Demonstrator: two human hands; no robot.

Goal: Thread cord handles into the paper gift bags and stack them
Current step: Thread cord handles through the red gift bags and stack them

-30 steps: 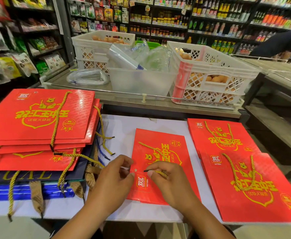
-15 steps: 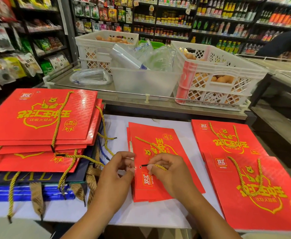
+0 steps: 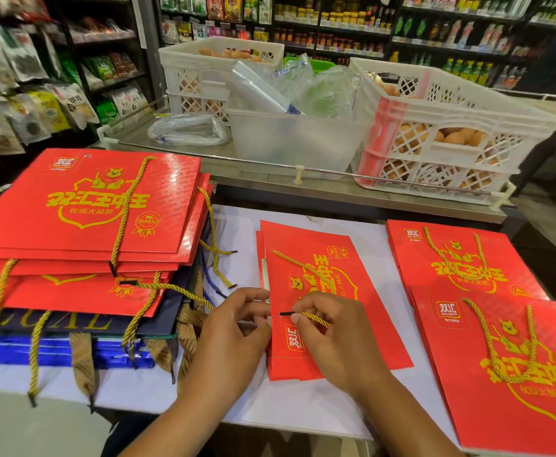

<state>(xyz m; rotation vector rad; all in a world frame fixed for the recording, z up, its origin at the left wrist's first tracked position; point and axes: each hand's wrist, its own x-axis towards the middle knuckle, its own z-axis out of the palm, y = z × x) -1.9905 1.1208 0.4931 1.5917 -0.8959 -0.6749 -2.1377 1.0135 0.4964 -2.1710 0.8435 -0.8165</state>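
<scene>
A: Bag [image 3: 322,291] lies flat mid-tabletop [image 3: 306,407], btwn the two hands. Why flat?
B: Prob so the punched holes near its top edge face up & it won't slide while threading.
A: Right hand [image 3: 336,334]?
B: Pinching the gold cord [image 3: 306,270] just behind its black tip [image 3: 286,314], tip aimed left at the bag's edge. Rest of cord trails across the print.
A: Left hand [image 3: 233,328]?
B: Fingers curled at the bag's left edge, w/ tips touching it; looks like steadying. Can't tell if it's pinching the paper.
A: Other bags?
B: Corded ones stacked left [image 3: 85,206]; two more right [image 3: 461,262], cords resting on top.
</scene>
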